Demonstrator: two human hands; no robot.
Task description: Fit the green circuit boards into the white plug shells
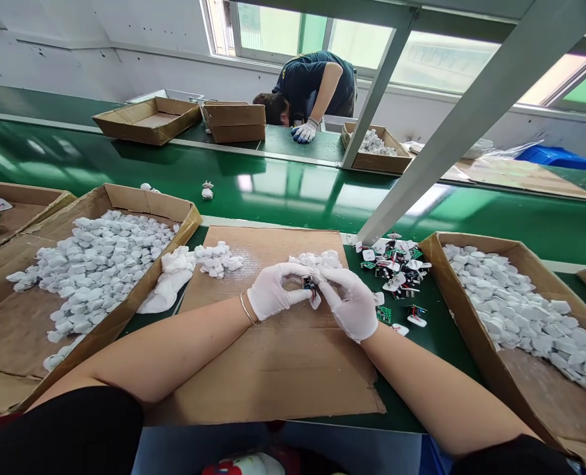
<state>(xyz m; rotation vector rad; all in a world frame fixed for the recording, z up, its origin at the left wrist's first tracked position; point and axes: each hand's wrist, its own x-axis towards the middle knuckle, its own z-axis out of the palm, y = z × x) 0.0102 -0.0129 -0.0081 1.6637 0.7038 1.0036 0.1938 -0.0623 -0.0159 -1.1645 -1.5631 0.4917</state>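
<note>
The gloved left hand (276, 291) and right hand (352, 305) meet above a cardboard sheet (273, 376), both pinching a small circuit board (308, 284) between them. Its long axis looks roughly upright, though fingers partly obscure it; neither hand is clearly nearer.

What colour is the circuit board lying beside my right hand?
The circuit board is green; the head view shows it best.

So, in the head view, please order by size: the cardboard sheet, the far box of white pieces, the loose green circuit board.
Largest: cardboard sheet
Next: far box, though distance shrinks it
Smallest: green circuit board
</note>
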